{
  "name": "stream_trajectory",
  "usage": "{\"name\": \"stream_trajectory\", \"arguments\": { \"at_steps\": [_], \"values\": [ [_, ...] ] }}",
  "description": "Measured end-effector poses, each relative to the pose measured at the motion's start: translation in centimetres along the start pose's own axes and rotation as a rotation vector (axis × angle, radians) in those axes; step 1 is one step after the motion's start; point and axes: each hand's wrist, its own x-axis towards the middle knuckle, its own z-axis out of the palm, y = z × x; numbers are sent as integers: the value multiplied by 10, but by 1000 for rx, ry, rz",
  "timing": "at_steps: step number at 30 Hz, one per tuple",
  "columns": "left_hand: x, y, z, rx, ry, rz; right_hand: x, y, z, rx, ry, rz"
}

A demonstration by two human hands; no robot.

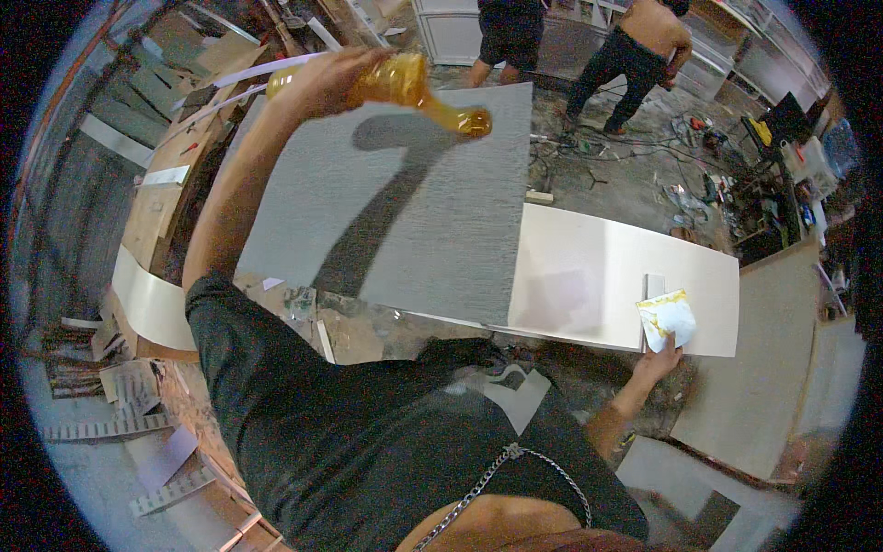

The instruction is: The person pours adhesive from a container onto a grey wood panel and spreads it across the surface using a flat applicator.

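My left hand [322, 78] is raised over a grey textured panel [405, 202] and grips an amber plastic bottle [414, 92] tipped neck-down toward the panel's far edge. The arm and bottle cast a dark shadow across the panel. My right hand [658, 361] holds a white flat scraper [667, 317] smeared with yellow glue at the near edge of a pale cream board [589, 267] that lies beside the grey panel.
Two other people [635, 55] stand at the far side by white cabinets. Tools and cables [727, 184] litter the floor at right. Wood offcuts and boards [166, 184] lie at left, more flat boards [763, 368] at right.
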Motion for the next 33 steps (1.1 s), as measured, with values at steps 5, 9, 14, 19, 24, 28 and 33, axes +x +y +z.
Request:
{"name": "stream_trajectory", "arguments": {
  "at_steps": [5,9,14,19,24,28,33],
  "values": [
    [-98,-24,-4,-85,-26,-216,10,24,-13,-114,-17,-197],
    [-166,-49,-5,-292,-12,-525,30,16,11,-132,-279,-320],
    [-204,-71,-43,-420,234,-475,-125,-114,209,-409,-534,-767],
    [-206,-97,-69,-483,237,-450,-285,-141,405,-548,-1036,-1486],
    [-207,-108,-67,-811,486,-247,-371,-104,499,-234,-1429,-1452],
    [-234,-126,-75,-843,453,-260,-337,-83,501,-853,-1351,-2162],
    [-257,-133,-106,-942,525,-372,-306,-84,474,-839,-1290,-1910]
  ]
}}
